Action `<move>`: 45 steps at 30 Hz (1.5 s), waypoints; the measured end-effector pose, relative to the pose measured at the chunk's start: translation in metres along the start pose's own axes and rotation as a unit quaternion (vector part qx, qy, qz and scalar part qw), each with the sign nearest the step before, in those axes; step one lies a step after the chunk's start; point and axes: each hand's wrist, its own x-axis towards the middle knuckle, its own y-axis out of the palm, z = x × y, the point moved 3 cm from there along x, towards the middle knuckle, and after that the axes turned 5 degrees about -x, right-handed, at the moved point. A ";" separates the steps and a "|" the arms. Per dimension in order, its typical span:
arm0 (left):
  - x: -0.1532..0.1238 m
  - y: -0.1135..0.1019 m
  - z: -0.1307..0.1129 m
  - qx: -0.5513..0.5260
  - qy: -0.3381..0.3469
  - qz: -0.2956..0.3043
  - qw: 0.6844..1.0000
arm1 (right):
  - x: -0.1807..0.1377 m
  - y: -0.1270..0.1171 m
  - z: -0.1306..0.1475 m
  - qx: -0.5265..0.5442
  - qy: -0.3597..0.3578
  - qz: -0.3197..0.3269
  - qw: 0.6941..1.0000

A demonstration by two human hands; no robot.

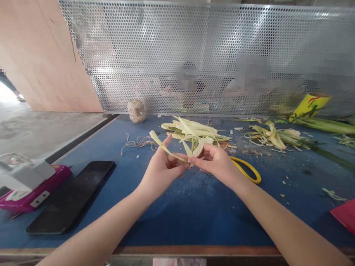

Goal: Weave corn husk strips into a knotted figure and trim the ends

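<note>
Pale yellow-green leaf strips point(198, 146) fan out from a small folded piece between my two hands, above the middle of the blue table. My left hand point(165, 165) is closed on it from the left, and one long strip point(158, 140) passes across its fingers. From the other side, my right hand point(214, 161) pinches the folded piece between thumb and fingers. The fingertips of both hands nearly meet and hide the fold itself. Just beyond them lies a pile of similar pale leaf strips point(193, 127). A yellow loop point(251, 172) rests beside my right wrist, partly hidden.
A black phone point(74, 198) and a magenta power strip point(32, 195) with a white plug lie left. Brown fibres point(137, 142) and a whitish lump point(136, 110) sit farther back. Leaf scraps point(275, 137) and a red object point(353, 212) are right. A perforated metal screen point(172, 45) stands behind.
</note>
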 end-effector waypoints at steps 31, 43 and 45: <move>0.002 -0.002 0.006 -0.057 -0.037 -0.022 0.997 | -0.019 0.005 0.027 -0.283 -0.282 -0.139 0.906; 0.004 -0.006 0.006 -0.040 -0.034 -0.055 0.997 | -0.025 0.007 0.028 -0.317 -0.350 -0.120 0.873; 0.004 -0.007 0.006 -0.044 -0.036 -0.062 0.996 | -0.025 0.007 0.030 -0.321 -0.366 -0.071 0.871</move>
